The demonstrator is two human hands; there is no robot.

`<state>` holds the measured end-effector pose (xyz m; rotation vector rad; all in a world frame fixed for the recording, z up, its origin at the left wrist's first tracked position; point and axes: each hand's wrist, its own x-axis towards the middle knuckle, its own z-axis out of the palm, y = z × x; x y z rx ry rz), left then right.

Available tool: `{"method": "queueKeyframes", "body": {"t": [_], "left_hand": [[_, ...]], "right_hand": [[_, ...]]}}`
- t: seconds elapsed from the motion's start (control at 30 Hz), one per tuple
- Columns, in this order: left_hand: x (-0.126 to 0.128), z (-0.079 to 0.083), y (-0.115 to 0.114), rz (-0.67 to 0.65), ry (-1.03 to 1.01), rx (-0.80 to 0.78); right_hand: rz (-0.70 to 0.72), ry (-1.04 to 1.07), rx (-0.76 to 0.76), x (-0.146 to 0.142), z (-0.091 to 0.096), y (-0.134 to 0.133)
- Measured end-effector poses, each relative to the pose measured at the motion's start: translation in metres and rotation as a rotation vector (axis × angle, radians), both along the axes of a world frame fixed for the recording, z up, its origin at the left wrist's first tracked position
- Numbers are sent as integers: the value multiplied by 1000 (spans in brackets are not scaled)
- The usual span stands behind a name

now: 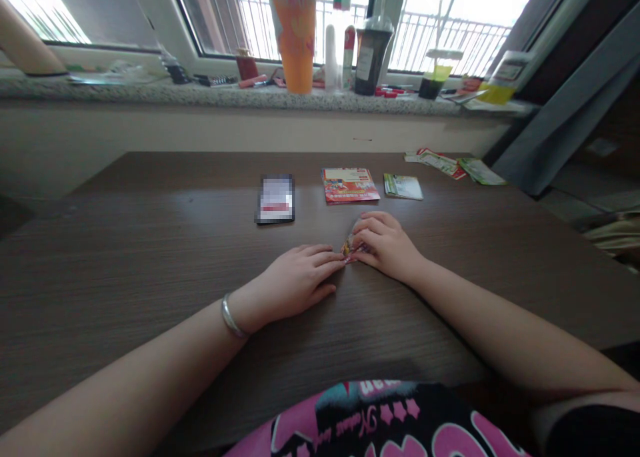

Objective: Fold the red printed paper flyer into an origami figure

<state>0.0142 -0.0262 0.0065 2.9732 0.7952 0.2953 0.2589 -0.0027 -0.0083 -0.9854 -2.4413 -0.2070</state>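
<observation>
A small piece of colourful printed paper (347,249) lies on the brown table, mostly covered by my right hand (387,245). The fingers of that hand are bent and closed over it, pressing it down. From the left, my left hand (299,280) rests flat with its fingers stretched out, fingertips touching the paper's near edge. A silver bangle circles the left wrist. Just beyond the hands is a stack of red and orange printed sheets (351,186). How the small paper is folded cannot be made out under the fingers.
A phone-like device (276,200) with a blurred screen lies left of the stack. Green-edged cards (404,187) sit to its right, with more printed papers (440,163) near the far right edge. On the windowsill (200,95) stand an orange cup (299,43), a dark drink cup (371,57) and several small items.
</observation>
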Motion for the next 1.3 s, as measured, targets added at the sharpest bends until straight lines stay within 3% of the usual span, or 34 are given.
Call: {"method": "queueKeyframes", "body": {"t": [0.13, 0.3, 0.83, 1.3], "left_hand": [[2, 3, -3, 49, 1, 37], [2, 4, -3, 42, 10, 28], [-1, 0, 4, 7, 2, -30], [-5, 1, 6, -18, -17, -101]], "right_hand": [[43, -27, 97, 2, 1, -4], [163, -117, -11, -2, 0, -6], [154, -14, -286, -3, 0, -6], [166, 51, -173, 2, -4, -2]]}}
